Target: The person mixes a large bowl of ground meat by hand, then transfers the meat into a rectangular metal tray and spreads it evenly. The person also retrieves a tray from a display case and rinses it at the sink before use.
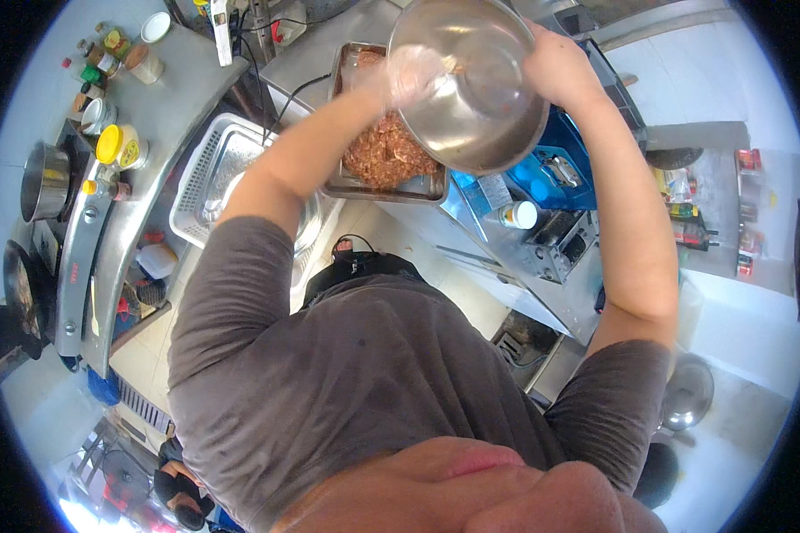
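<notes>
A large stainless steel mixing bowl (487, 126) is tilted on its side above a metal tray (433, 193). My right hand (560, 70) grips the bowl's rim on the right. Blurred by motion, my left hand (417, 73) reaches to the bowl's left side and looks covered by a clear plastic glove. Its fingers are too smeared to make out. Reddish-brown minced meat (387, 156) lies heaped in the tray, partly hidden behind my left forearm and the bowl. A little residue clings to the bowl's inner wall.
A white plastic basket (197, 180) stands left of the tray. Seasoning jars and a yellow-lidded tub (110, 145) line the steel counter (173, 86). To the right are a blue container (553, 173) and a white-lidded jar (520, 215). Another person (180, 490) is at the lower left.
</notes>
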### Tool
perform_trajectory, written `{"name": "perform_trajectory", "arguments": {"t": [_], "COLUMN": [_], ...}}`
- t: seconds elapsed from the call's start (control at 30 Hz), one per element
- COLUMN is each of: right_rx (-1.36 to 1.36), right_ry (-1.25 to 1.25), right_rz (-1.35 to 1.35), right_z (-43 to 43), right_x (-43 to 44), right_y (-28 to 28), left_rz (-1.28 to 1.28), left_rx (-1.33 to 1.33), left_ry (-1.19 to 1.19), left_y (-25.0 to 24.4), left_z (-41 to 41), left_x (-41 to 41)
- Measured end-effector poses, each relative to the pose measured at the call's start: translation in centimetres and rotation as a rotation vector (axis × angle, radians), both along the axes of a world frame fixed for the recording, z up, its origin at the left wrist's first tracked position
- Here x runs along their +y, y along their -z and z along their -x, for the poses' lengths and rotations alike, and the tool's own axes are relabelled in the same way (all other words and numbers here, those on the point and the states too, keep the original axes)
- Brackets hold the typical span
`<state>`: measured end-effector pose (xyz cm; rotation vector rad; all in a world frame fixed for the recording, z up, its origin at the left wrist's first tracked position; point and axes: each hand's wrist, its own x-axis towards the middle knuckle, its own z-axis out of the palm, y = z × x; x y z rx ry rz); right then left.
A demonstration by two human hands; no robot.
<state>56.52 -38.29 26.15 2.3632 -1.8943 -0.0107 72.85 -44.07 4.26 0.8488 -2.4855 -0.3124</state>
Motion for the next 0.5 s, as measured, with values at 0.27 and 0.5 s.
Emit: {"name": "perform_trajectory", "arguments": {"t": [0.27,0.5], "right_rx": [-0.182,-0.358], "right_ry": [0.018,0.078], "right_rz": [0.100,0.136], "right_z": [1.9,2.9], "right_x": [0.7,2.0], "right_y": [1.2,0.9], "left_rz": [-0.010,-0.584], "left_rx": [0.785,0.396], "left_ry": [-0.468,0.258], "left_y": [-1.0,-4.1], "left_z": [3.3,4.6], "left_x": [2.0,7.2]}}
